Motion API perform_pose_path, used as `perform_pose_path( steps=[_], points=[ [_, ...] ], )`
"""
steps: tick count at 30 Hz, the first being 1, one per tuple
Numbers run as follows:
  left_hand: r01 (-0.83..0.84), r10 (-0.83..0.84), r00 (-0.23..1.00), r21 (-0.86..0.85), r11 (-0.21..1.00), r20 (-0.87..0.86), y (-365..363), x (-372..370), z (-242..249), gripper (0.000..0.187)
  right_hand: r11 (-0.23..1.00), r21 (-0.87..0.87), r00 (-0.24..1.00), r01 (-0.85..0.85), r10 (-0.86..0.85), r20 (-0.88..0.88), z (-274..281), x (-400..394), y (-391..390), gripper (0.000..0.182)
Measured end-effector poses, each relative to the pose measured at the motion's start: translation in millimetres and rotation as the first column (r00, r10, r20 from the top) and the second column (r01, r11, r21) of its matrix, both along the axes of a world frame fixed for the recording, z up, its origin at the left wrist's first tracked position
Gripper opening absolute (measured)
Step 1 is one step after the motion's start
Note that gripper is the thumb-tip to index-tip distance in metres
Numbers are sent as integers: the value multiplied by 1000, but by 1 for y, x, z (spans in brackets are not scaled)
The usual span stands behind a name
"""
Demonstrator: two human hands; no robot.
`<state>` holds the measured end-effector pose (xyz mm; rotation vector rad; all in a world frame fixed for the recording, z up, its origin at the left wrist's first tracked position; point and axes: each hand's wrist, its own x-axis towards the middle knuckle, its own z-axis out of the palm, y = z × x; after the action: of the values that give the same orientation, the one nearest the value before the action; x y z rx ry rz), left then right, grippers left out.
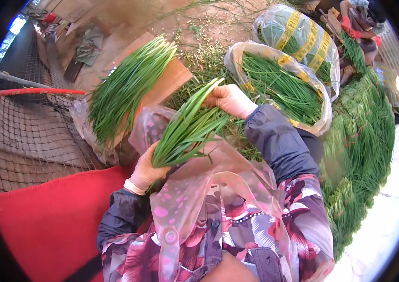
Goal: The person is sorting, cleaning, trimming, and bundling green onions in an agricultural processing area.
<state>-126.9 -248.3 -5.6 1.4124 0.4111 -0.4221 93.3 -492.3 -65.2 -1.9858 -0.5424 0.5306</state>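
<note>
My left hand (pixel 146 172), in a pale glove, is closed round the leafy end of a small bunch of long green stalks (pixel 187 124). Near the bunch's pale cut ends, my right hand (pixel 231 100), also gloved, has its fingers pressed together on some of the stalks. The bunch is held slantwise above my lap, over a clear apron with pink dots (pixel 176 197). A larger pile of green stalks (pixel 131 84) lies on a brown board (pixel 173 82) to the upper left. An open clear bag (pixel 324 105) of stalks stands beyond my right forearm.
Behind the open bag is a full bag with yellow tape (pixel 312 40). Tied green bundles (pixel 361 141) are stacked along the right. Another person's red-gloved hand (pixel 349 28) holds stalks at the upper right. Netting (pixel 30 136) and a red cloth (pixel 58 211) lie left; trimmings (pixel 204 58) litter the ground.
</note>
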Motion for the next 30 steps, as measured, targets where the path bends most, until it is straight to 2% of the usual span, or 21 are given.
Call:
perform_pose_path(
  steps=[2,3,4,5,6,7,8,9,10,12,14,15,16,18,20,23,25,26,28,29,30],
  points=[
    [41,-49,995,-83,996,-90,-1,1,8,72,990,-10,988,143,-143,-62,8,2,-8,17],
    [79,-87,995,-133,988,-50,-4,3,8,71,980,46,981,191,-192,2,-4,8,-14,18],
    [76,-84,995,-137,988,-54,-4,1,7,71,944,-66,937,323,-309,164,-16,16,-23,17],
    [109,-120,990,-132,985,-78,-3,1,8,70,920,-69,901,387,-361,239,-19,28,-42,18],
    [144,-156,983,-126,982,-99,0,2,9,68,858,-63,823,510,-466,323,-24,36,-70,19],
    [131,-137,990,-137,982,-35,7,-5,2,63,781,-17,744,624,-587,319,-44,56,-109,20],
    [127,-133,990,-135,983,-35,9,-7,3,63,696,-303,754,651,-638,155,-19,55,-130,21],
    [88,-101,992,-153,984,-78,11,-10,3,62,765,-283,802,578,-597,23,-33,57,-149,20],
    [52,-72,991,-169,984,-116,12,-11,3,60,767,-282,803,577,-596,22,-21,50,-138,20],
    [28,-50,990,-168,985,-132,5,-6,1,58,856,54,857,514,-512,-54,39,18,-88,21],
    [-59,49,996,-155,986,-69,-6,-1,-5,58,849,361,914,385,-404,-25,76,-12,-38,29],
    [-62,57,997,-114,992,-52,-11,-1,-4,59,940,169,944,296,-315,101,83,-22,-21,36],
    [-59,54,997,-108,992,-46,-15,-1,-5,59,977,-40,959,210,-198,203,86,-29,-9,42],
    [-102,104,994,-66,993,40,-19,-4,-11,60,950,-282,980,135,-87,177,72,-34,4,54],
    [-124,127,989,-54,991,71,-21,-5,-15,62,908,-405,988,108,-52,146,67,-38,7,51],
    [-155,156,981,-23,988,114,-19,-10,-19,64,910,-404,993,89,-48,110,54,-44,9,47],
    [-162,168,977,-54,985,135,-19,-8,-19,64,964,-209,987,161,-160,20,48,-45,10,45],
    [-162,169,976,-55,985,137,-19,-8,-19,64,964,-210,987,161,-160,23,48,-44,10,45],
    [-158,166,977,-72,985,135,-17,-8,-21,64,964,5,949,265,-260,-178,50,-44,10,51],
    [-157,166,977,-74,985,134,-17,-8,-22,64,953,113,918,280,-231,-323,59,-45,9,46],
    [-144,149,975,-41,989,167,-18,-8,-23,65,953,111,917,282,-234,-324,59,-43,9,46]
  ],
)
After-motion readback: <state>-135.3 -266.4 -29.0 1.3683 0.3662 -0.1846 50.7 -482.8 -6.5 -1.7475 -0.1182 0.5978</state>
